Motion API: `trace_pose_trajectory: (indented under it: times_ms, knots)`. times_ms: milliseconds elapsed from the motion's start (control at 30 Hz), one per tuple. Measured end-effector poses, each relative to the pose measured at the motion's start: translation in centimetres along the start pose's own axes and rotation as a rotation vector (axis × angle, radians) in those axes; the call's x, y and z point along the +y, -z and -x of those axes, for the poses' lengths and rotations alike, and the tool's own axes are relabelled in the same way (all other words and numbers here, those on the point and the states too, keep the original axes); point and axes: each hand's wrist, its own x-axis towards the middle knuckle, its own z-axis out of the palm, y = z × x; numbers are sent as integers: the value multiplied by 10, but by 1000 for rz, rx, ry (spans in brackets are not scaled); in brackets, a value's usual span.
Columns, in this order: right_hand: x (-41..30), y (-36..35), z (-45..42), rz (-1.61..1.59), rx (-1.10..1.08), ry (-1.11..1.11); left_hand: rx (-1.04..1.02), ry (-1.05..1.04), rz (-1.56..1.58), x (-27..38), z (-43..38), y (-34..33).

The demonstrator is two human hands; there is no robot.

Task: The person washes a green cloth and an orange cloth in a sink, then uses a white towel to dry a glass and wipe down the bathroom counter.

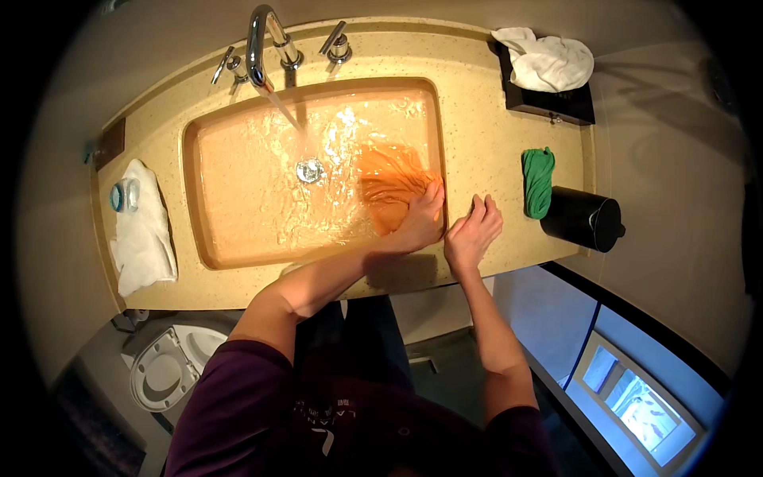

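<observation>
My left hand [424, 216] grips a bunched corner of an orange cloth [390, 179] at the right side of the sink [440, 119]. The rest of the cloth spreads into the water, its folds fanning out to the left. Resting at the counter just right of the sink's rim, my right hand [475, 234] has loosely bent fingers, a little apart, with nothing seen in them. Water runs from the chrome faucet [257, 50] into the basin. A round metal drain [310, 170] shows beneath the rippling water.
A twisted green cloth [539, 182] lies against a black cylindrical container [581, 219] on the right. Behind them, a white cloth [551, 59] sits on a black box [548, 107]. To the left are a white towel [143, 238] and clear glass [124, 195]. A toilet [167, 372] stands below left.
</observation>
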Motion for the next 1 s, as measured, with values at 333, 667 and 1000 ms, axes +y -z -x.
trace_pose_trajectory:
  times_ms: [333,667,1000]
  knots:
    - [3,-6,5,34,2,-14,-238,196,39,-13,-3,7]
    - [1,-3,4,42,-18,8,-162,107,-188,-9,-2,7]
    - [-3,-2,1,31,-5,14,-141,47,-312,-3,-3,19]
